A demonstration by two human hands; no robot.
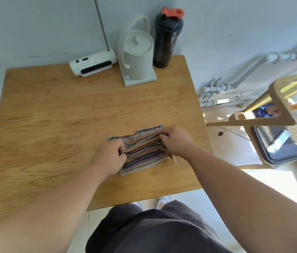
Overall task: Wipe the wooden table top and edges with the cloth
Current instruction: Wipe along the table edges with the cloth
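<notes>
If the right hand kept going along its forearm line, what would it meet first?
The right hand grips the cloth, so that comes first; beyond lies bare table, then probably the white device by the wall, depth unclear.

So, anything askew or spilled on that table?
Nothing spilled or damaged. The striped cloth lies skewed on the wooden table, bunched between the left hand and right hand, both pinching it. Kettle and shaker bottle stand upright at the far edge.

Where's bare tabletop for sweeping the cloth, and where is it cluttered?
Bare: the table from its left edge to the cloth, and the middle band between cloth and kettle. Crowded: the back edge, where white device, kettle and black bottle stand together.
</notes>
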